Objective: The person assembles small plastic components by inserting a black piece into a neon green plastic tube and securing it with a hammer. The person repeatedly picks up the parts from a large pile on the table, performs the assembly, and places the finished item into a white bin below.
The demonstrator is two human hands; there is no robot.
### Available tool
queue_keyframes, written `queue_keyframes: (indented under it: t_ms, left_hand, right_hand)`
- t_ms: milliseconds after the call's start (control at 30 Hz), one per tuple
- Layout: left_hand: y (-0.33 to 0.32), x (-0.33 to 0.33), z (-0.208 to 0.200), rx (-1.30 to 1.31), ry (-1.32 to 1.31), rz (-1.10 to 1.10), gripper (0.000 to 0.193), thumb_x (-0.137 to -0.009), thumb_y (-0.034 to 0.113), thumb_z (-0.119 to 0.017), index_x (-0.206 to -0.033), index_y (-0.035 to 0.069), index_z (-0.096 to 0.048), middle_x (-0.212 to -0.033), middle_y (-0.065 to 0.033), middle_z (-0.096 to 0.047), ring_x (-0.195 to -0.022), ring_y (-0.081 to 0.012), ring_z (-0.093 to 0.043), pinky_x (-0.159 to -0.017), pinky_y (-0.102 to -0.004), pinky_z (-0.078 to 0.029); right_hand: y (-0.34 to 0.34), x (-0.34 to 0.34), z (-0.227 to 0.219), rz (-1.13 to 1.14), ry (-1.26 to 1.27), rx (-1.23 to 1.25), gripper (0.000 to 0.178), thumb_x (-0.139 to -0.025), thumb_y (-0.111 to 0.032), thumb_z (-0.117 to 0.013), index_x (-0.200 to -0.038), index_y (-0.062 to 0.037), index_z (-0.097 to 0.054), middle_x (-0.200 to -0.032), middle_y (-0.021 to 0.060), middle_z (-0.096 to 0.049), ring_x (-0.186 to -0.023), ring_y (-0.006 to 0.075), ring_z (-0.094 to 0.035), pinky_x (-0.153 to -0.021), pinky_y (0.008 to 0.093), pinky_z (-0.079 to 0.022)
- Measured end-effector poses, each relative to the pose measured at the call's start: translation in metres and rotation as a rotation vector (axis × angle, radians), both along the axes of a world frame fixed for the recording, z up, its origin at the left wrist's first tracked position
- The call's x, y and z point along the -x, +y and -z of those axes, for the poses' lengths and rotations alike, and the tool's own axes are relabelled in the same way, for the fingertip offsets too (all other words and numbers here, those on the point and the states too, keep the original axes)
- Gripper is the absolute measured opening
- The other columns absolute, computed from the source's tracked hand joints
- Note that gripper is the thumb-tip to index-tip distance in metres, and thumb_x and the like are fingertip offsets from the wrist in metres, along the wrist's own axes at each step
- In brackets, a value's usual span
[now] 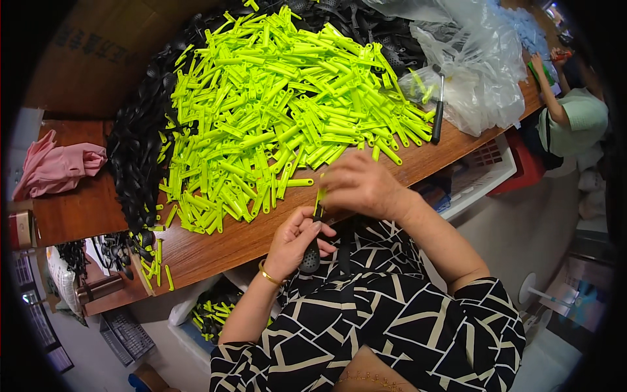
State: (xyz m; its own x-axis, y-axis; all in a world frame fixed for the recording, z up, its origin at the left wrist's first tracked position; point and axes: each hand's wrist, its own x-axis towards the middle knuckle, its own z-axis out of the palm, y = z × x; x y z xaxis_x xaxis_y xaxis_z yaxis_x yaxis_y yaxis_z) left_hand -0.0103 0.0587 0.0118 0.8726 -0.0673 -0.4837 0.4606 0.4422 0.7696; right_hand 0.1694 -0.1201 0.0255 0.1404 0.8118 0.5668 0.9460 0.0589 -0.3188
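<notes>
Over the table's near edge, my left hand (295, 240) is closed on a small black slotted spoon (310, 261), its perforated bowl hanging below the fingers. A bright yellow-green handle (320, 197) stands up from the spoon's black neck. My right hand (363, 185), blurred by motion, has its fingers curled around the upper part of that handle. Just beyond both hands lies a large heap of loose yellow-green handles (274, 111). Black spoon parts (134, 144) are piled along the heap's left and far sides.
A black-handled tool with a metal shaft (438, 111) lies right of the heap, beside clear plastic bags (480, 72). Pink cloth (62, 166) rests at left. Below the table are a bin of parts (212, 313) and a white basket (483, 176). Another person (571, 121) works at far right.
</notes>
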Motion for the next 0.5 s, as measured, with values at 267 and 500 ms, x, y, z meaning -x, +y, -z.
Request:
queue_keyframes:
  t_ms: [267,500]
  left_hand:
    - [-0.010,-0.014,0.021,-0.050,-0.053,-0.234,0.025,-0.106,0.013,-0.055,-0.129,0.003,-0.051,-0.117,-0.0174,-0.071,-0.074,-0.0236,-0.076,-0.061,-0.0304,-0.063]
    - [-0.009,-0.020,0.023,-0.061,-0.060,-0.198,0.028,-0.106,0.013,-0.056,-0.131,0.003,-0.051,-0.118,-0.0167,-0.071,-0.074,-0.0221,-0.075,-0.062,-0.0286,-0.062]
  right_hand:
    - [0.001,-0.087,0.011,0.638,-0.064,0.209,0.026,-0.083,-0.017,-0.077,-0.108,-0.0121,-0.073,-0.093,0.0058,-0.072,-0.094,0.0268,-0.064,-0.082,0.0421,-0.046]
    - [-0.002,-0.094,0.017,0.645,0.144,0.113,0.030,-0.083,-0.018,-0.078,-0.112,-0.0143,-0.073,-0.093,0.0037,-0.072,-0.095,0.0250,-0.064,-0.085,0.0402,-0.042]
